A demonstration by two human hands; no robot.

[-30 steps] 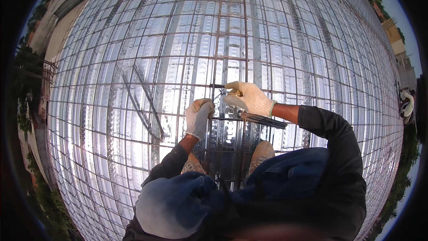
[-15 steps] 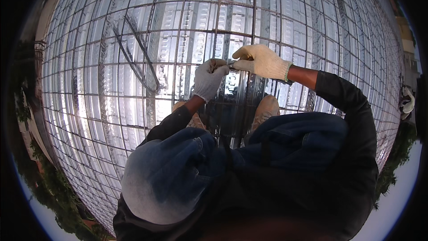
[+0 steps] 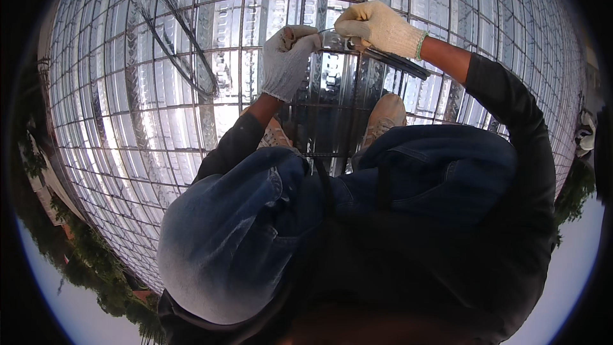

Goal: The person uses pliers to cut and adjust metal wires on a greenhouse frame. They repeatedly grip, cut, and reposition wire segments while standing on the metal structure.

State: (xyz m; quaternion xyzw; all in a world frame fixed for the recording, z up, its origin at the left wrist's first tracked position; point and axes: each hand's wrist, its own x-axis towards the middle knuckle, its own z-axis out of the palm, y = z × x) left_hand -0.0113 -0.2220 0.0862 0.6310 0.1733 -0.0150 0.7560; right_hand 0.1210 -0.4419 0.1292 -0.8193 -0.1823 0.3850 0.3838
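My left hand (image 3: pixel 288 62), in a grey knitted glove, is closed in a pinch at one end of a thin wire (image 3: pixel 325 30) above the steel mesh (image 3: pixel 242 64). Just to the right, my right hand (image 3: pixel 381 28), in a cream glove, pinches the wire with thumb and curled fingers. Beneath it lies a dark, long-handled object (image 3: pixel 403 68), partly hidden, perhaps a tool. To the left, a doubled bundle of tie wires (image 3: pixel 183 51) lies on the mesh.
The mesh spreads over ribbed shiny metal decking (image 3: pixel 112 140). My shoes (image 3: pixel 385 115) rest on it below my hands, beside my bent knees. Trees (image 3: pixel 108 287) show past the deck's edge. A pale shape at the far right is too small to make out.
The view has shifted, so mesh, wire bundle and hands appear higher in the picture. My hands drew together half a second ago and now have a short span of wire between them.
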